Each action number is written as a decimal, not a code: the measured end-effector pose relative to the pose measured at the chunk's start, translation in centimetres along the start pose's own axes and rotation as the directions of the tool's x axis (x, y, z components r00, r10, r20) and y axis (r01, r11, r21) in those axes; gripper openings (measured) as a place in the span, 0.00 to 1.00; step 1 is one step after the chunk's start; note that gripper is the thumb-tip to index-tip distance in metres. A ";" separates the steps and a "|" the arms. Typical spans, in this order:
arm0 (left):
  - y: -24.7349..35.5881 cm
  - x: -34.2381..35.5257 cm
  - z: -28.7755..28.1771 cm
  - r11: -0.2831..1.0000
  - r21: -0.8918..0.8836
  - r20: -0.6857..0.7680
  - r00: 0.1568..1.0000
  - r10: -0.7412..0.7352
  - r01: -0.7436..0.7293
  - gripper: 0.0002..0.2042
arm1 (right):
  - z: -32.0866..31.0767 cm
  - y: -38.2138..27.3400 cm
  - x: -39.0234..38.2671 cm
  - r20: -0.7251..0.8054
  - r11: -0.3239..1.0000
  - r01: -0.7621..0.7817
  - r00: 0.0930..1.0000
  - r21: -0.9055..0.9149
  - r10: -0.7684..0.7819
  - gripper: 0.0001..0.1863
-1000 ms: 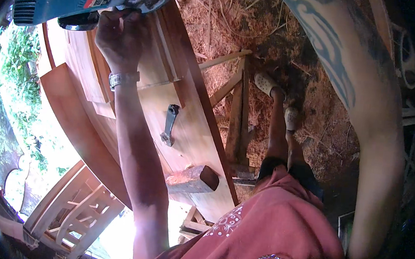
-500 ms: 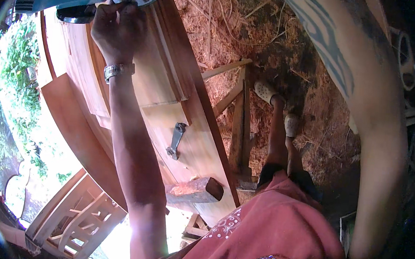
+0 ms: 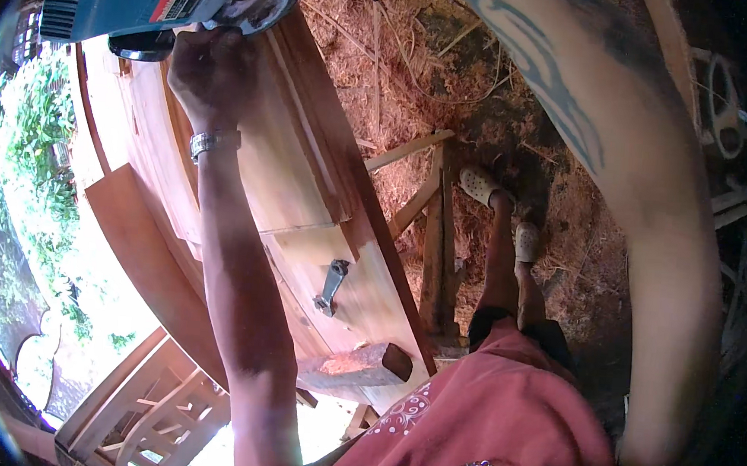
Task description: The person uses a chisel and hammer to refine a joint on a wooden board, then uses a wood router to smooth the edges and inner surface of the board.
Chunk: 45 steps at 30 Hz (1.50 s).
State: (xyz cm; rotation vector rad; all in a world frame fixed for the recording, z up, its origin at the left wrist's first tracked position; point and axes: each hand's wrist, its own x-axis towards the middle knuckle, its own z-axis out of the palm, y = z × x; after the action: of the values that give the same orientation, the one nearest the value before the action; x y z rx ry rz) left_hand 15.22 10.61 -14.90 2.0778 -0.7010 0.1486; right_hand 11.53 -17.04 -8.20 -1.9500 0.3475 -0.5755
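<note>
At the upper left, a teal power tool [image 3: 134, 0] with a vented end, a metal housing and a black part underneath is cut off by the top edge; its exact kind cannot be made out. My left hand [image 3: 213, 79], with a watch on the wrist, is closed at the metal housing's lower side, its fingertips partly hidden. Light wooden boards [image 3: 296, 158] lie below the tool and hand. My right forearm, patterned with a tattoo, reaches up past the top edge, so that hand is out of sight.
On the wood lie a small dark metal tool [image 3: 331, 288] and a rough wooden block [image 3: 360, 364]. A wooden trestle leg [image 3: 439, 246] stands beside my feet. Shavings [image 3: 429, 51] cover the floor. A slatted wooden piece [image 3: 149, 403] is at the lower left.
The boards, power tool and floor sit slightly lower in the picture, so more of the tool shows. My right forearm has shifted left. My left hand stays at the tool.
</note>
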 end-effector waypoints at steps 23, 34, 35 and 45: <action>-2.7 5.6 1.0 0.995 -0.019 0.023 0.994 0.103 -0.103 0.05 | -0.5 -0.6 3.6 -0.025 0.999 -0.026 0.999 0.030 0.027 0.35; -1.9 5.9 1.7 0.996 -0.077 -0.039 0.998 -0.048 0.044 0.09 | -0.8 -1.3 4.6 -0.038 0.999 -0.027 0.999 0.036 0.028 0.34; -1.7 6.0 1.6 0.998 0.053 -0.046 0.998 0.042 -0.040 0.08 | -0.7 -1.4 4.8 -0.040 0.999 -0.028 0.999 0.037 0.030 0.33; -1.4 6.4 2.0 0.995 0.004 -0.127 0.987 -0.100 0.102 0.06 | -0.2 -1.7 5.9 -0.044 0.998 -0.023 0.999 0.055 0.025 0.32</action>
State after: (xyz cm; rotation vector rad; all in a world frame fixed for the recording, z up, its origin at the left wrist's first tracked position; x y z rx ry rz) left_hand 20.98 6.92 -14.81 2.0890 -0.5179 0.2252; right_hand 16.40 -19.33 -5.16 -1.8801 0.3792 -0.6081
